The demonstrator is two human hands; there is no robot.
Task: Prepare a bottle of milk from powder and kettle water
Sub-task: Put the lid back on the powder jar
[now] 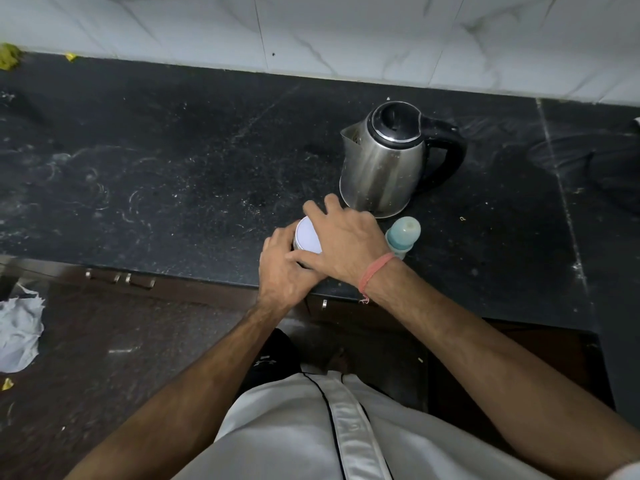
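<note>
Tin [308, 237] upright at counter [173, 161] front edge, white lid up, axis vertical. Left hand [282, 271] wrapped round wall, right hand [341, 244] fingers spread over lid. Bottle [403, 237] just right, kettle [384, 157] behind. Lid-off likely next, straight up.

A white-lidded powder tin [308, 237] stands upright near the worktop's [173, 161] front edge. Just right of it stands a capped teal baby bottle [403, 237]. A steel kettle [384, 161], lid shut, stands behind both.
</note>
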